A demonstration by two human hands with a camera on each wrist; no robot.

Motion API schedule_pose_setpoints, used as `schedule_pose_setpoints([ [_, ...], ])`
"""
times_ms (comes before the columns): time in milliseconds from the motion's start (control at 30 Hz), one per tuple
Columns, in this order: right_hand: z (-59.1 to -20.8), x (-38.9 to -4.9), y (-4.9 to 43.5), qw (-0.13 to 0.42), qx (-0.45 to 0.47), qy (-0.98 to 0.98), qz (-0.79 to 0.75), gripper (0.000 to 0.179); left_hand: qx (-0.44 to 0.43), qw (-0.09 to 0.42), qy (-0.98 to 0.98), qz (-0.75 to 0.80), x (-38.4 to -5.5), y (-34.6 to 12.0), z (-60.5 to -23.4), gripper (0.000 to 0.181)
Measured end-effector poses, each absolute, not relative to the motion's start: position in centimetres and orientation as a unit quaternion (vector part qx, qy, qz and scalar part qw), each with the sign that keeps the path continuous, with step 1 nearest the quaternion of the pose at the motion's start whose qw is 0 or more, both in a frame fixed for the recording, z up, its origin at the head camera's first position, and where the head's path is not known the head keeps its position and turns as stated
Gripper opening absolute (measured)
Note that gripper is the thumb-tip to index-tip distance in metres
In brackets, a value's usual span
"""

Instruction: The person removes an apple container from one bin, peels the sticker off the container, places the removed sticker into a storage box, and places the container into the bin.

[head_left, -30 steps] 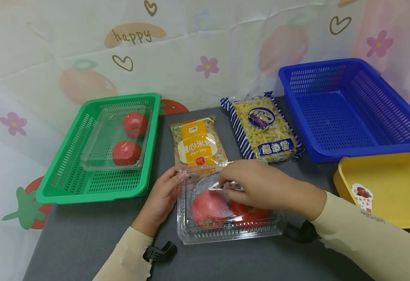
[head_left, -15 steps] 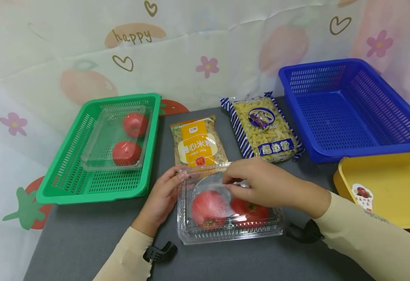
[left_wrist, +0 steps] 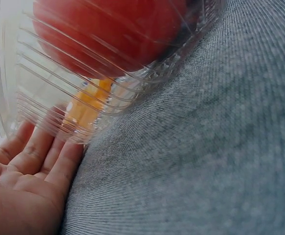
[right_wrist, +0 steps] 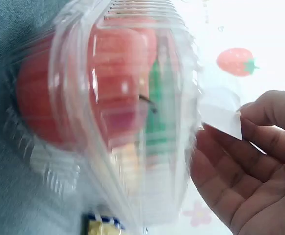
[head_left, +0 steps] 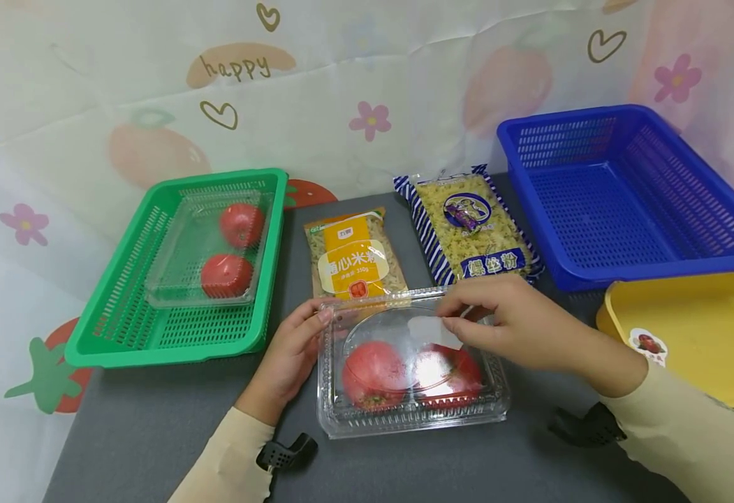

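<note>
A clear plastic clamshell box (head_left: 413,416) with two red apples (head_left: 376,375) inside lies closed on the table. My left hand (head_left: 291,349) grips its far left corner; in the left wrist view those fingers (left_wrist: 37,149) lie against the ribbed side wall. My right hand (head_left: 511,321) is over the right part of the lid. Between thumb and fingers it pinches the edge of a small white sticker-like piece (head_left: 431,331), which also shows in the right wrist view. From these frames I cannot tell how much of that piece touches the lid.
Behind the box lie a yellow-labelled pasta bag (head_left: 355,255) and a blue-striped pasta bag (head_left: 467,230). A green basket (head_left: 172,353) at left holds another clear box (head_left: 178,244) with two apples. At right stand a blue basket (head_left: 593,269) and a yellow tray (head_left: 712,356) with a fruit sticker.
My right hand has moved to the right across the lid. The white piece, crumpled in its fingers earlier, now shows flat. The left hand and the box have stayed in place.
</note>
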State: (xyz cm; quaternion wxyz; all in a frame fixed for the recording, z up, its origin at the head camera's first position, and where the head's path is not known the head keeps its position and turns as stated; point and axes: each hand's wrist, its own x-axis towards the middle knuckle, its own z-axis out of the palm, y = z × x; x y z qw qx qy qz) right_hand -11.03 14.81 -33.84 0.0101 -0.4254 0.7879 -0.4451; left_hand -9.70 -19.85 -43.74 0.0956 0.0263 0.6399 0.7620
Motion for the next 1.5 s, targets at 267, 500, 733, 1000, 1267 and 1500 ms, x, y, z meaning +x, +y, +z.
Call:
schedule_pose_setpoints([
  [267, -33.8, -10.2, 18.5, -0.004, -0.377, 0.795, -0.475, 0.030, 0.026, 0.098, 0.641, 0.761, -9.6, -19.9, -43.7, 0.040],
  [500, -35.0, -9.1, 22.3, -0.010, -0.322, 0.808, -0.493, 0.032, 0.016, 0.110, 0.645, 0.756, -9.5, -19.8, -43.6, 0.040],
  [733, -35.6, -8.2, 26.5, -0.027, -0.256, 0.836, -0.484, 0.029, 0.013, 0.119, 0.653, 0.748, -9.4, -19.9, -43.5, 0.046],
  [1000, -35.7, -8.4, 30.8, -0.090, -0.189, 0.858, -0.469, 0.024, 0.015, 0.120, 0.650, 0.751, -9.4, -20.1, -43.8, 0.045],
  [1267, -37.3, -9.1, 35.1, -0.142, -0.154, 0.838, -0.504, 0.048, 0.009, 0.120, 0.647, 0.753, -9.4, -20.0, -43.6, 0.045],
  [1500, -39.0, -9.4, 39.1, -0.140, -0.066, 0.903, -0.401, 0.037, 0.014, 0.121, 0.648, 0.752, -9.5, -20.0, -43.4, 0.044],
])
